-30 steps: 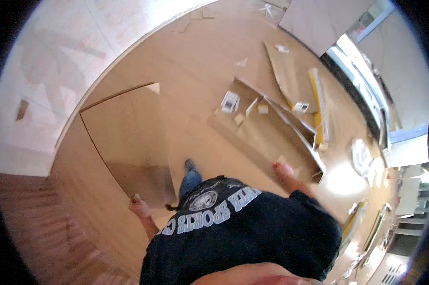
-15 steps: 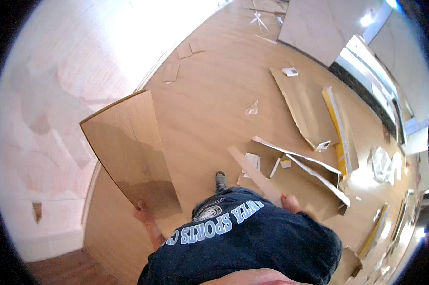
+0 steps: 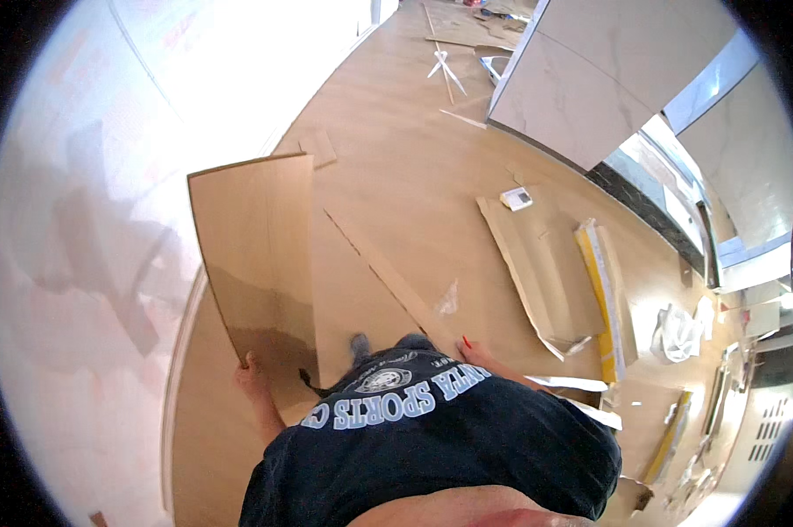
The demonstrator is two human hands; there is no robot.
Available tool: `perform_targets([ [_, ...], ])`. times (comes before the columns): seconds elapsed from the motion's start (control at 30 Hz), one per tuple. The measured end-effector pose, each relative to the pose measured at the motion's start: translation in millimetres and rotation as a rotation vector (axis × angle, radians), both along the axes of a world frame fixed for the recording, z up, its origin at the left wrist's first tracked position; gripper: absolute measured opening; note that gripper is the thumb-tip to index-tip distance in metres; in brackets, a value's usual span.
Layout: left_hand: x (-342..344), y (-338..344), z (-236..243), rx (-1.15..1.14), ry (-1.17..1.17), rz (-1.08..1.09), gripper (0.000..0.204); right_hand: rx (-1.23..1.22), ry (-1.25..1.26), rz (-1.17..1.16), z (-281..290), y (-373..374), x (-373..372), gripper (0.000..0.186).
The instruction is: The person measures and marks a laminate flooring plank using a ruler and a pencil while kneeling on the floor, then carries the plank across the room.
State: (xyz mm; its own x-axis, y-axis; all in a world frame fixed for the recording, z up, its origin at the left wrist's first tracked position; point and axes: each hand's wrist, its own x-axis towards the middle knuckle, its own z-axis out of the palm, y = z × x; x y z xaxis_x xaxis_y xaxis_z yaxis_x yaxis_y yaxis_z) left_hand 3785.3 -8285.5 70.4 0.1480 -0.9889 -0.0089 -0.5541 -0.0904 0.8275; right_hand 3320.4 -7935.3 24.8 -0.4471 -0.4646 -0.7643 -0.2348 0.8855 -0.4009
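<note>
My left hand (image 3: pixel 249 373) is closed on the lower left edge of a wide wood-coloured board (image 3: pixel 260 211), which stands up in front of me along the white wall. Part of the board lies in shadow. Low on the right, my right hand (image 3: pixel 477 353) is closed round the near end of a long narrow wood-coloured strip (image 3: pixel 388 274) with a dark edge. The strip slants away to the upper left, its far end near the board's right side. A small red pen-like stick (image 3: pixel 467 342) pokes out of the right hand; its exact kind is unclear.
An opened cardboard box (image 3: pixel 546 272) and a yellow-and-white packing piece (image 3: pixel 600 299) lie on the right of the wood floor. Crumpled white plastic (image 3: pixel 677 334) is beyond them. Thin offcuts (image 3: pixel 319 147) rest by the wall (image 3: pixel 107 263); a marble-faced block (image 3: pixel 581 79) stands far right.
I have moved forward over the floor, and the cardboard now sits lower in view. The board has turned more upright. My right hand has come inward with the strip, which reaches further left.
</note>
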Motion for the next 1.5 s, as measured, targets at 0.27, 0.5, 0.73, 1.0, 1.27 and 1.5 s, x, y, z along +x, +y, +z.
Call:
perform_targets([
  [0.27,-268.9,-346.0,-52.8,-0.03,-0.192,-0.092,0.071,-0.418,0.15,-0.133,-98.9,-222.5,-215.0,0.056],
  [0.5,-477.5,-545.8,13.9,-0.199,0.005,-0.163,0.08,-0.208,-0.099,-0.149,-51.7,-463.6,-472.1,0.057],
  [0.73,-722.4,-740.8,-7.6,-0.171,0.069,-0.269,0.086,-0.283,-0.08,-0.385,-153.9,-606.9,-643.7,0.063],
  [1.0,-1045.6,-1055.8,9.2,-0.186,0.031,-0.413,0.076,-0.101,-0.106,-0.412,-29.8,-886.2,-874.2,0.066],
  [1.27,-1360.0,-1199.7,-2.5,-0.374,0.153,-0.392,0.076,-0.263,0.058,-0.5,-94.7,-1036.6,-1135.0,0.065],
  [1.5,-1568.0,-1323.4,1.8,-0.139,0.147,-0.404,0.086,-0.006,-0.206,-0.534,-167.6,-1135.0,-1351.9,0.077],
])
